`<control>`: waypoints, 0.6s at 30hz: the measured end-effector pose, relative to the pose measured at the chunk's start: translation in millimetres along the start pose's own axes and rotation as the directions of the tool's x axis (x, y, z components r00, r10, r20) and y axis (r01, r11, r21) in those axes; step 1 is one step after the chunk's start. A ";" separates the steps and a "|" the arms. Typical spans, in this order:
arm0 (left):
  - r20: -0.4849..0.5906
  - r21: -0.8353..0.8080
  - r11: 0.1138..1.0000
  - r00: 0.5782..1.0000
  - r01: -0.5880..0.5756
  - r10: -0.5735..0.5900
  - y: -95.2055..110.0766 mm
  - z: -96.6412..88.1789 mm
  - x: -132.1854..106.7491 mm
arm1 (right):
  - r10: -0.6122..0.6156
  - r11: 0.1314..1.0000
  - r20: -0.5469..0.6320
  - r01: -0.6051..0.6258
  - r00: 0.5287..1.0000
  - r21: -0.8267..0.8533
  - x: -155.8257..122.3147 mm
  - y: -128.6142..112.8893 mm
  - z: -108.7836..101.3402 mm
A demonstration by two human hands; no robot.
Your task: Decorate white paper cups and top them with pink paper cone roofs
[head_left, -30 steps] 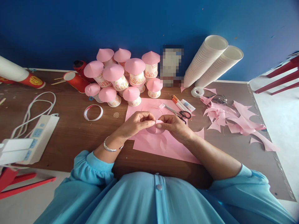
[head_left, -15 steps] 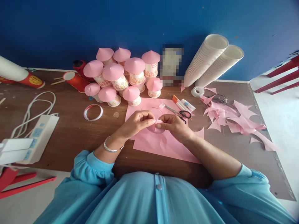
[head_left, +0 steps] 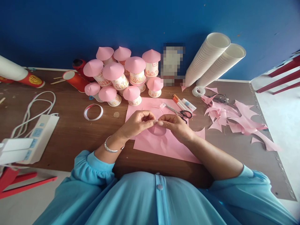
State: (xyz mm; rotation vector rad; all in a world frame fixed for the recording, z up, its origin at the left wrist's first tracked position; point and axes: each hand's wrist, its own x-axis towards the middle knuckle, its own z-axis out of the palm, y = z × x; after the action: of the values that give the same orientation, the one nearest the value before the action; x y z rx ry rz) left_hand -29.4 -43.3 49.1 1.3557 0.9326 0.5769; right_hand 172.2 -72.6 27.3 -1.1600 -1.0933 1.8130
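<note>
Between thumb and fingers of my left hand [head_left: 142, 123] is a pinched bit of a round pink paper piece [head_left: 159, 130]. My right hand [head_left: 174, 125] is closed on the same piece, its fingertips meeting those of the left. A line, perhaps a cut or an edge, runs down the round piece from the fingertips; the fingers partly cover it. Beneath the hands lie pink paper sheets [head_left: 150, 147]. Beyond my right hand, scissors with black handles [head_left: 186, 114] rest on the sheets, beside orange-and-white markers [head_left: 180, 102] and a small white tube [head_left: 188, 105].
Several paper cups with pink cone tops [head_left: 135, 66] stand at the back. Right of them lean two tall stacks of white cups [head_left: 208, 59], near a clear tape roll [head_left: 198, 91]. Pink scraps [head_left: 246, 117] spread rightward. Leftward are a tape ring [head_left: 93, 112] and a power strip [head_left: 43, 137].
My fingertips have come closer together on the round pink paper. Its lower part now shows more plainly below them, where a raised flap showed before.
</note>
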 end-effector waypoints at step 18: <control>0.083 -0.322 0.944 0.995 0.076 -0.052 -10.9 9.9 0.5 | -0.023 0.977 -0.138 0.052 0.990 0.206 -6.9 -5.3 2.5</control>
State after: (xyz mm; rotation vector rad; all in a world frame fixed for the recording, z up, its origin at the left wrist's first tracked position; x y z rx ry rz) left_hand -22.7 -50.2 38.0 1.0392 0.7797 0.5977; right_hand 172.9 -77.3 34.9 -1.1101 -0.8204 1.7463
